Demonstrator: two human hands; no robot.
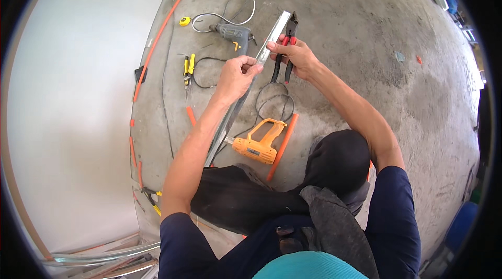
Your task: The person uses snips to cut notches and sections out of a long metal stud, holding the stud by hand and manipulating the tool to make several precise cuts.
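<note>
So the left hand (pixel 238 76) has the metal channel (pixel 276 29) pinched, right hand (pixel 299 58) grips it farther up, plus some red-handled pliers (pixel 291 27). Grey drill (pixel 233 32) is lying just left of that grip.

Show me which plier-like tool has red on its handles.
The pliers in the right hand, beside the metal strip. The yellow-handled tool near the drill and the yellow-and-black one at lower left lie on the floor.

A wide fisheye camera worn on the head looks steeply down, past the teal cap (pixel 308 266) at the near edge, onto the left hand (pixel 236 79), right hand (pixel 299 59) and concrete floor (pixel 361 23), a white wall (pixel 86 106) at left.
</note>
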